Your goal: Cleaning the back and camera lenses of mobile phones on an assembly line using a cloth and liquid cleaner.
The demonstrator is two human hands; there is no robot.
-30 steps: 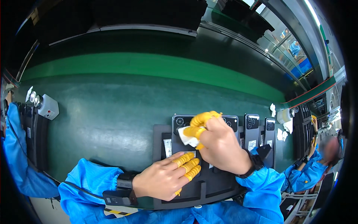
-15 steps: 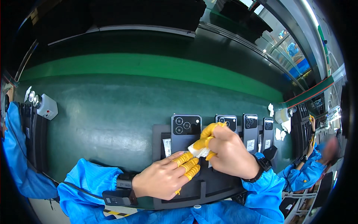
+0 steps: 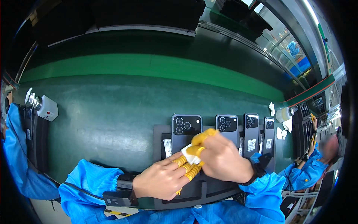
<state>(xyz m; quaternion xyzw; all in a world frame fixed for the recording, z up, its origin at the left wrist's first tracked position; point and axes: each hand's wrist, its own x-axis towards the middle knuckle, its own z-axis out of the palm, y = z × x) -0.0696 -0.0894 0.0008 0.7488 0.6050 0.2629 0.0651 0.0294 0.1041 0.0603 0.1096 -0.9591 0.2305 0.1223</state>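
Four dark grey smartphones lie backs up in a row. The leftmost smartphone (image 3: 181, 139) is partly covered by both hands. My left hand (image 3: 163, 181) lies across its lower part, fingers stretched out in yellow finger cots. My right hand (image 3: 220, 155), also in yellow cots, pinches a folded white wipe (image 3: 190, 156) against the phone, beside the left fingertips. Right of it are the second smartphone (image 3: 228, 128), its lower part hidden by my right hand, the third smartphone (image 3: 251, 130) and the fourth smartphone (image 3: 269, 132). Under the phones is a black tray (image 3: 179, 203).
A white bottle (image 3: 47, 108) with a metal top stands at the left of the green table (image 3: 100, 123). Another bottle (image 3: 282, 115) and crumpled white wipes (image 3: 280, 133) are at the right. A co-worker in blue (image 3: 313, 162) sits at the right; a blue sleeve (image 3: 16, 149) shows at the left.
My right hand has moved a little left and down with the wipe, uncovering the second smartphone's camera area. My left hand has stayed in place.
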